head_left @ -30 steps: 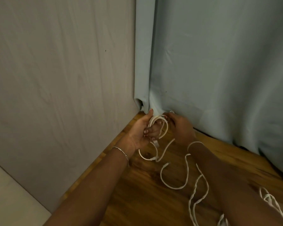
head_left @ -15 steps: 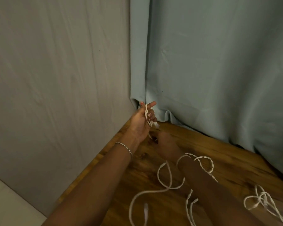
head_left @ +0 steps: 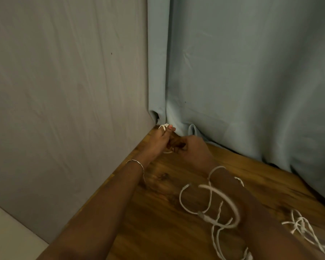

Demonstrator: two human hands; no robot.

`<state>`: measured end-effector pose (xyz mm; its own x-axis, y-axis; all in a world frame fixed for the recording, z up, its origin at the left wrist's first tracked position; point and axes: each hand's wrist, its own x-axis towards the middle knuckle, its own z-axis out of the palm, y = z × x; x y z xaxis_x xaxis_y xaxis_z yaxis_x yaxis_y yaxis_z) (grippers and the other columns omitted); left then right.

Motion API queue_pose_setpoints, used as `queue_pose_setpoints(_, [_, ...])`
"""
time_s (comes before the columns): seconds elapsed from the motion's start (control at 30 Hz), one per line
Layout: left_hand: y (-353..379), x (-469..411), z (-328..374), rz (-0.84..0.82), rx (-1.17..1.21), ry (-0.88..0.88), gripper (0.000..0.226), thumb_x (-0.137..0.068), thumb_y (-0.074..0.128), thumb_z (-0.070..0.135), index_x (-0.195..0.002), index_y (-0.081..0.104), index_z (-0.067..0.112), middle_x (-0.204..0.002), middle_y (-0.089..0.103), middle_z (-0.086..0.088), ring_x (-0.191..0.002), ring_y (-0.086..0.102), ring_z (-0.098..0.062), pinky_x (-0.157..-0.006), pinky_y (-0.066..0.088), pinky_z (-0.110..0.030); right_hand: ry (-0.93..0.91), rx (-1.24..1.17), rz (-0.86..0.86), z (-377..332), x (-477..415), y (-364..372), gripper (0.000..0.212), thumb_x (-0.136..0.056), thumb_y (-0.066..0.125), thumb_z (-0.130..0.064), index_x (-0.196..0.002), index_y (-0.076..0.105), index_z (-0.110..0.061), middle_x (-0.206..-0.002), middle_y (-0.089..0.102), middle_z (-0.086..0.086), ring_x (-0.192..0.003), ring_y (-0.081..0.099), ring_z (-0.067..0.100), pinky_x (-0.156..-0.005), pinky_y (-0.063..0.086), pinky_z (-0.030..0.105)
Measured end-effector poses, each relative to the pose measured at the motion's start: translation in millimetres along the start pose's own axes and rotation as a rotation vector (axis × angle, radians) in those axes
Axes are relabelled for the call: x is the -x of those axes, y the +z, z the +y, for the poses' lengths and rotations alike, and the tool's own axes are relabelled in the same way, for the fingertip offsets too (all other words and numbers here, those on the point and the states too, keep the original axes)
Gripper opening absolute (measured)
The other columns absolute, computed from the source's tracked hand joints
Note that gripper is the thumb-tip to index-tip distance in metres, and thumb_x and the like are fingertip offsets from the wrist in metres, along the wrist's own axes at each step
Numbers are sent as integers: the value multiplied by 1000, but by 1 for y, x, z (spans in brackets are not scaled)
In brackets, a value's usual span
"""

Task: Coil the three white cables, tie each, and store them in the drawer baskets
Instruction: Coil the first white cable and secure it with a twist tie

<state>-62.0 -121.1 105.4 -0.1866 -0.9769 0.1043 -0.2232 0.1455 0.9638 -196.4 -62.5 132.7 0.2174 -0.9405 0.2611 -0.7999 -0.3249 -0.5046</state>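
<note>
White cable [head_left: 213, 188], part-coiled, was gripped in the left hand [head_left: 159, 142], the right hand [head_left: 193, 150] pinching it alongside; slack looped over the right forearm risked snagging and spilling the coil.

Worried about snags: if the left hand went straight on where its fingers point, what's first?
Probably the blue curtain hanging in the corner, just beyond the left hand; depth is unclear.

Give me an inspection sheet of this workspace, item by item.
Surface: wooden table.
Job's things: cable half coiled; second cable tangled at right.
Clutter: nothing seen.
Hands: left hand grips cable loops; right hand curled beside it, hold hidden.
Cables: loose loops cross right forearm, onto table.
Surroundings: grey cloth left, blue curtain behind.
</note>
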Motion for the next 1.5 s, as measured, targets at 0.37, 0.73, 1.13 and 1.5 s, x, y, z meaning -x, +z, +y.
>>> queue_pose_setpoints(0.37, [3,-2,2,-185,-143,-87,67,-99,22,58,-83,63,7,-54,60,-5,-47,55,-18,-52,44,-27,-198,338,61,15,-29,-28,13,-88,63,-24,-97,68,-17,-95,64,4,-89,61,24,-68,38,29])
queue_pose_setpoints(0.73, [-1,8,17,-292,319,-217,78,-97,16,62,-73,66,7,-38,39,1,-34,31,-10,-47,29,-26,-333,669,69,23,-36,-32,30,-96,51,-25,-125,55,-19,-105,61,7,-93,61,29,-61,35,30])
queue_pose_setpoints(1.13, [12,15,7,-279,772,-190,61,-101,25,51,-71,57,10,-37,32,4,-32,25,-7,-43,21,-22,-2,1,97,33,-23,7,31,-99,41,-15,-127,55,-18,-110,64,4,-96,62,19,-85,50,26])
queue_pose_setpoints(1.5, [18,14,34,-126,1056,-163,52,-103,27,45,-74,51,9,-41,39,2,-36,37,-9,-44,40,-22,35,-11,-224,39,-10,29,38,-98,47,-11,-135,45,-5,-126,57,13,-101,56,20,-85,43,13])
